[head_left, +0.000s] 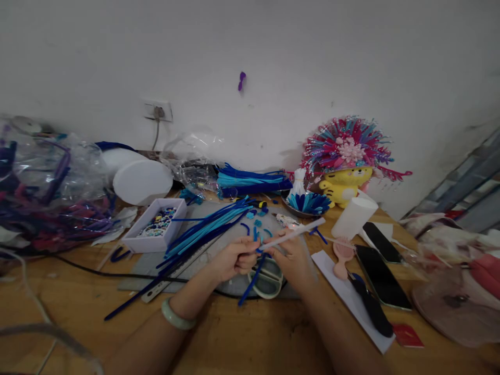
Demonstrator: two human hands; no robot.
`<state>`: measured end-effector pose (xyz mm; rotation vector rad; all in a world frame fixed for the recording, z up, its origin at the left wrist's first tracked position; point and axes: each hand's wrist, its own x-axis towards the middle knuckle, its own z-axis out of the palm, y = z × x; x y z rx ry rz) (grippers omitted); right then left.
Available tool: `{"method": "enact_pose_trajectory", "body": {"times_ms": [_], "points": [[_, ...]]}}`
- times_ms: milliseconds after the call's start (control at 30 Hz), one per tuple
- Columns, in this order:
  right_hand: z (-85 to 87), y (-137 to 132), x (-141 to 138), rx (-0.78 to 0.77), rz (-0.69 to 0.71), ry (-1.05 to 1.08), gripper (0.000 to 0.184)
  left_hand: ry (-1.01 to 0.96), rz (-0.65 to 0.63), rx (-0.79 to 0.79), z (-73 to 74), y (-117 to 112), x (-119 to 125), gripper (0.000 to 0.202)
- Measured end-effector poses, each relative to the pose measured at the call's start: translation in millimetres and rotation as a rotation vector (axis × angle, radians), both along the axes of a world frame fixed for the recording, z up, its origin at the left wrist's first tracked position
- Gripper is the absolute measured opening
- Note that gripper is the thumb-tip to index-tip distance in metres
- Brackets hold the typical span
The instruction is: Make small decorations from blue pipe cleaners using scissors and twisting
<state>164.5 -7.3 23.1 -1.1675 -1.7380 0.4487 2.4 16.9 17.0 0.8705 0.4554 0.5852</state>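
- Clear plastic bags (82, 166) of purple fuzzy stems were heaped at the left end of the worktop (222, 338), perhaps to keep loose lengths together.
- White discs (142, 182) stood propped near the back edge, probably to save surface.
- A box (172, 229) of beads (158, 221) sat left of centre; its walls likely stopped them rolling.
- Blue stems (207, 226) lay bundled across a grey mat (133, 281), roughly lined up, which seemed to make single ones easy to pick.
- The left hand (234, 258), fingers curled, pinched a short blue piece (252, 284) above the middle of the worktop, apparently to steady it.
- Scissors (269, 297) lay just under the hands, presumably within easy reach.
- The right hand (289, 258) was closed on a pale strip (312, 226), angled up and away, its lower end meeting the blue piece; I cannot tell which fingertips bore each.
- A dark bowl (288, 208) near the back edge held blue petals (310, 202), likely corralled there.
- Toward the back right corner, a yellow toy (346, 192) propped up a beaded headdress (351, 140), maybe for display.
- Near the right edge, phones (383, 278) lay flat, apart from the materials.
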Motion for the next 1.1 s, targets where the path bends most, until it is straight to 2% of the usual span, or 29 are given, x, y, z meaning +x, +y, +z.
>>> {"method": "enact_pose_trajectory", "body": {"times_ms": [133,267,367,433,533,600,667,733,800,900,1000,1100], "points": [[1.6,-4.7,-0.1,0.091,0.036,0.021,0.014,-0.052,-0.143,-0.044,-2.5,-1.0,-3.5,0.029],[4.9,-5.2,-1.9,0.048,0.061,0.175,0.012,-0.029,-0.310,-0.020,-6.4,-6.1,0.4,0.026],[5.8,-5.1,-4.0,-0.023,0.085,0.209,0.009,0.017,-0.299,0.045,-7.9,-10.6,7.0,0.025],[4.3,-5.3,-5.1,-0.062,0.032,0.238,0.011,0.061,-0.194,0.107,-7.0,-11.6,10.7,0.027],[-0.3,-3.1,-5.2,-0.147,-0.100,0.340,0.022,0.171,0.101,0.253,-3.3,-8.8,13.4,0.031],[-3.6,0.6,-4.9,-0.278,-0.133,0.397,0.022,0.329,0.336,0.435,-1.1,-5.5,13.4,0.031],[-6.4,4.5,-5.5,-0.472,-0.100,0.436,0.015,0.553,0.529,0.674,-0.9,-3.0,12.3,0.029],[-8.0,6.6,-7.4,-0.653,-0.048,0.518,0.013,0.764,0.611,0.923,-2.9,-2.4,10.8,0.026],[-8.0,6.0,-10.2,-0.776,0.015,0.628,0.025,0.898,0.576,1.142,-6.2,-3.3,9.4,0.020],[-6.1,2.2,-13.1,-0.865,0.122,0.697,0.032,0.970,0.401,1.361,-10.4,-4.8,8.1,0.017],[-6.2,0.0,-11.7,-0.925,0.223,0.745,0.030,0.973,0.241,1.441,-12.1,-4.0,7.5,0.020],[-10.0,1.0,-7.3,-1.027,0.303,0.877,0.024,0.906,0.199,1.452,-12.7,-2.3,6.7,0.020]]}}
